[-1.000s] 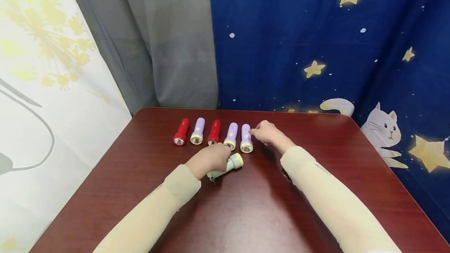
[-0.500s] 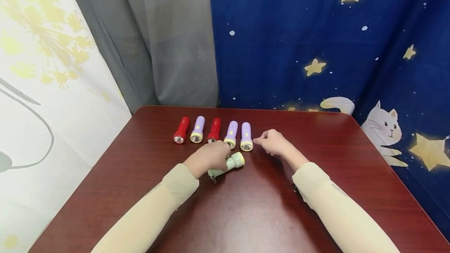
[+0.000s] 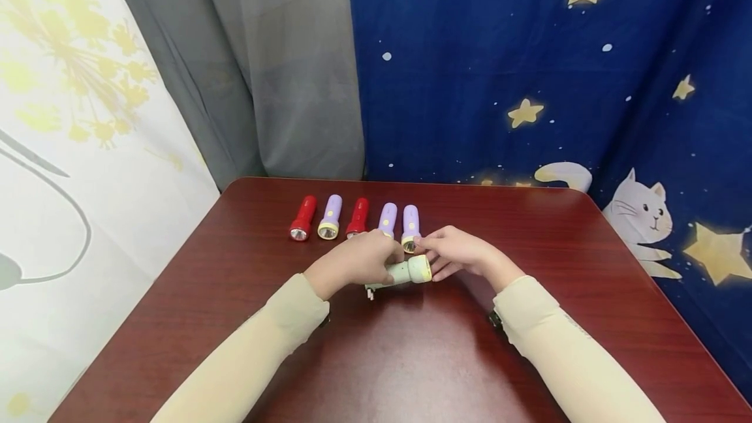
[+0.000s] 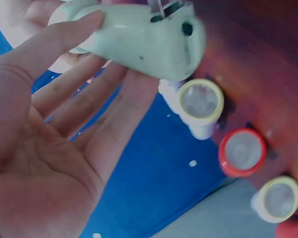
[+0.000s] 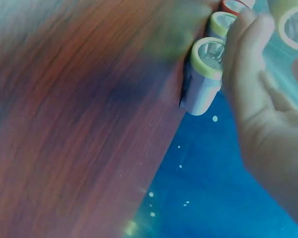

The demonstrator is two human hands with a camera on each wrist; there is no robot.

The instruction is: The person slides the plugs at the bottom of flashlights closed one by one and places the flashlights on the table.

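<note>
My left hand [image 3: 360,260] pinches a pale green flashlight [image 3: 402,273] between thumb and fingers, lifted over the table with its yellow-rimmed head toward the right. Metal plug prongs stick out of its tail, clearest in the left wrist view, where the flashlight [image 4: 139,42] lies across the fingertips. At the head end is my right hand [image 3: 467,253], fingers loosely extended; whether they touch the rim cannot be told. The right wrist view has this hand [image 5: 260,99] with thumb and fingers apart, next to the flashlight's lens [image 5: 295,29].
Behind the hands, a row of flashlights lies on the dark red table [image 3: 376,371]: a red one [image 3: 303,217], a purple one [image 3: 331,216], another red one [image 3: 358,214] and two more purple ones, the rightmost [image 3: 410,217] partly behind right fingers. A blue curtain [image 3: 446,109] hangs beyond.
The green flashlight has come up and to the right in my left hand, turning more level. My right hand has left the rightmost purple flashlight, and its fingers have spread near the green one's head.
</note>
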